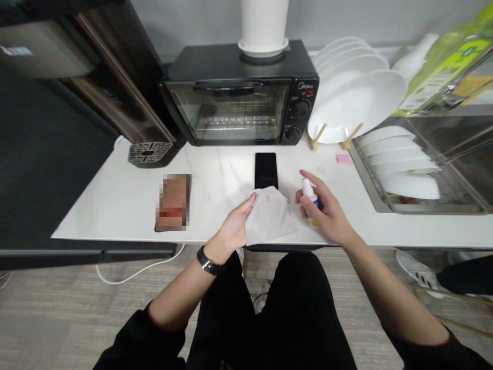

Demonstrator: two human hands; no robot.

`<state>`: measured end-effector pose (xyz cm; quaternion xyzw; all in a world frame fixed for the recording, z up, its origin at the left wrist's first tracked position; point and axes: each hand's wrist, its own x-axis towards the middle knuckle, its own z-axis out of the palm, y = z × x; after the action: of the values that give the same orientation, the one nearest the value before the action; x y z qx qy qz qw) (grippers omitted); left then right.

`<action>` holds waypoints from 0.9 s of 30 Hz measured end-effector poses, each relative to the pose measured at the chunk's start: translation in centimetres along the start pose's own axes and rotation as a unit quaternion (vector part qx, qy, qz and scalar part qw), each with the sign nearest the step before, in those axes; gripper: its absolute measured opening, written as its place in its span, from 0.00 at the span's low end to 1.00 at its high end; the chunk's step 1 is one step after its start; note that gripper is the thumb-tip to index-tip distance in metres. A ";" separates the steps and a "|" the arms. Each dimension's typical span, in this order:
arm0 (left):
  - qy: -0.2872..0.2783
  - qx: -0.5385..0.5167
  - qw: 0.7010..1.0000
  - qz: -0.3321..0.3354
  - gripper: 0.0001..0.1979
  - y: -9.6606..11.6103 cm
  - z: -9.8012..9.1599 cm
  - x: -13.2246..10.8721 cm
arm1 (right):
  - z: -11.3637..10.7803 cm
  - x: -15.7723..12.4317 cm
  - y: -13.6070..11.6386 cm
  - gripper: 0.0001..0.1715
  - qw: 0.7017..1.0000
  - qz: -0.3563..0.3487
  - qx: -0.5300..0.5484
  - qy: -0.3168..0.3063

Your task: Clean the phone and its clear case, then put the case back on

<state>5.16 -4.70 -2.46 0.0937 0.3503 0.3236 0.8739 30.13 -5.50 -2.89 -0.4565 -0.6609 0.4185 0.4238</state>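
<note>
A grey wall (pixel 208 23) stands behind a white marble-look counter (pixel 215 205), and here's the right hand (pixel 327 213), thumb and fingers curled around a small plastic spray bottle with a white nozzle (pixel 308 191), index finger lifted clear. Its long axis is near upright, nozzle up, leaning slightly left; whether the base touches down, I can't tell. Across to the left hand (pixel 234 226): thumb and fingers pinch a thin light-grey cloth (pixel 267 218) by its left edge, the rest spreading right between both hands. Beyond, partly hidden by the cloth, a black rectangular phone (pixel 265 169) lies lengthwise toward a black toaster oven (pixel 246 69).
</note>
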 end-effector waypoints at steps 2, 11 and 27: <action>0.002 -0.010 1.000 0.014 0.29 -0.1 0.3 0.0 | 0.1 -0.5 -0.1 0.34 0.992 -0.052 -0.116 -0.007; -0.048 0.012 0.995 0.082 0.29 -0.4 0.0 -0.1 | 1.0 -1.2 -0.6 0.25 0.933 -0.142 -0.315 -0.097; -0.056 0.020 0.995 0.083 0.29 -0.5 0.1 -0.3 | 0.5 -1.5 -0.7 0.16 0.932 -0.141 -0.309 -0.127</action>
<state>5.29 -5.29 -2.44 0.1578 0.2980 0.3818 0.8605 29.85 -7.14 -2.60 -0.4098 -0.8635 0.1844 0.2291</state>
